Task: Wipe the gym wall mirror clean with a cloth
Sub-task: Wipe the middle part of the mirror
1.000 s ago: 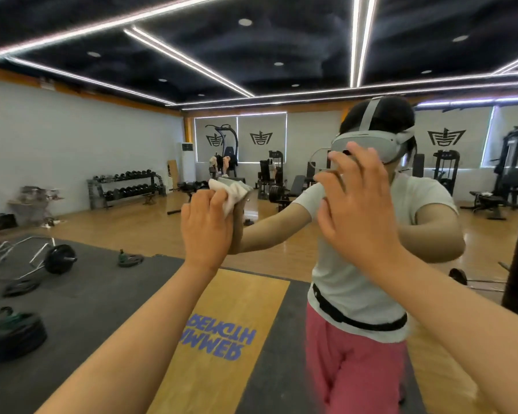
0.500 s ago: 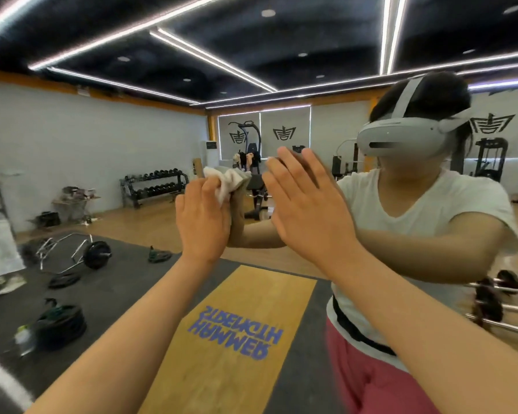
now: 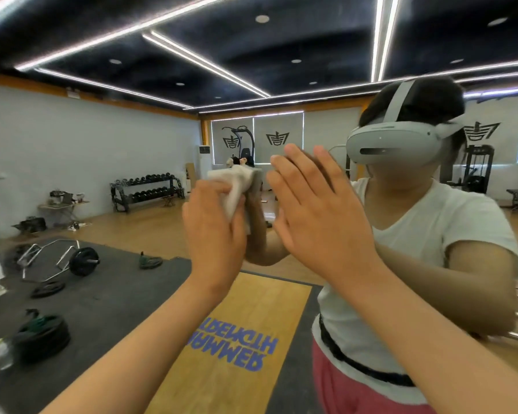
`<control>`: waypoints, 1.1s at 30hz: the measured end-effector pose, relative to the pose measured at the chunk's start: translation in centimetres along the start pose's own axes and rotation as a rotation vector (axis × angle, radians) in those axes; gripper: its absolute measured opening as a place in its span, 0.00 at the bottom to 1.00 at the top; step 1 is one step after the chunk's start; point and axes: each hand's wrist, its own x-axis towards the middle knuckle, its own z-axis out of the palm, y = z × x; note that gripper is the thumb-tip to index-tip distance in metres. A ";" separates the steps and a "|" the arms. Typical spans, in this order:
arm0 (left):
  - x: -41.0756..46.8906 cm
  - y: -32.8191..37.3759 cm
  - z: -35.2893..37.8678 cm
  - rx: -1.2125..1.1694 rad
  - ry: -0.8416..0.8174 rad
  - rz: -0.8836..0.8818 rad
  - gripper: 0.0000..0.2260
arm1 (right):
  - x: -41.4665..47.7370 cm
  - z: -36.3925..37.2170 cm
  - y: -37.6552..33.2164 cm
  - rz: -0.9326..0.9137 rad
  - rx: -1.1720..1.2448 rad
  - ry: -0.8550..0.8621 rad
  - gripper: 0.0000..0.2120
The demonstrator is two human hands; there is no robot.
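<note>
Both arms reach up and forward to the mirror (image 3: 102,150), which fills the whole view. The left hand (image 3: 214,231) is raised with its back toward the camera; its fingers are curled round a white cloth (image 3: 232,189), and the cloth is held against the glass, touching its own reflection. The right hand (image 3: 317,216) is just beside it, flat, the fingers straight and a little spread, the palm facing the glass. If the palm really presses on it, I cannot tell.

The two hands and forearms cover the middle of the mirror. Behind them the glass shows the person's reflection: a white headset (image 3: 392,144), a white shirt.

Counted in the reflection on the left side: one dumbbell rack (image 3: 145,194) with two rows by the wall, one loaded bar (image 3: 86,261) on the dark floor, one stack of weight plates (image 3: 41,336), one bottle (image 3: 2,352) – blurred – and one wooden platform (image 3: 251,300) with blue mirrored letters.
</note>
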 end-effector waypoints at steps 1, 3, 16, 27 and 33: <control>-0.1 0.5 0.0 -0.035 -0.023 0.010 0.06 | 0.0 0.0 0.0 0.004 0.004 0.010 0.21; 0.1 0.8 -0.2 -0.064 -0.038 0.030 0.09 | 0.0 0.0 0.0 0.007 -0.003 0.011 0.21; 2.1 -6.2 -1.7 0.088 0.090 -0.094 0.12 | -0.3 0.0 -0.3 0.055 0.072 0.029 0.21; 2.3 -7.7 -2.4 0.064 0.090 -0.237 0.09 | 2.4 1.8 -7.1 0.124 0.164 0.069 0.19; 2.9 -11.2 -3.4 0.095 0.054 0.138 0.05 | 6.2 4.9 -12.2 0.200 0.234 0.100 0.18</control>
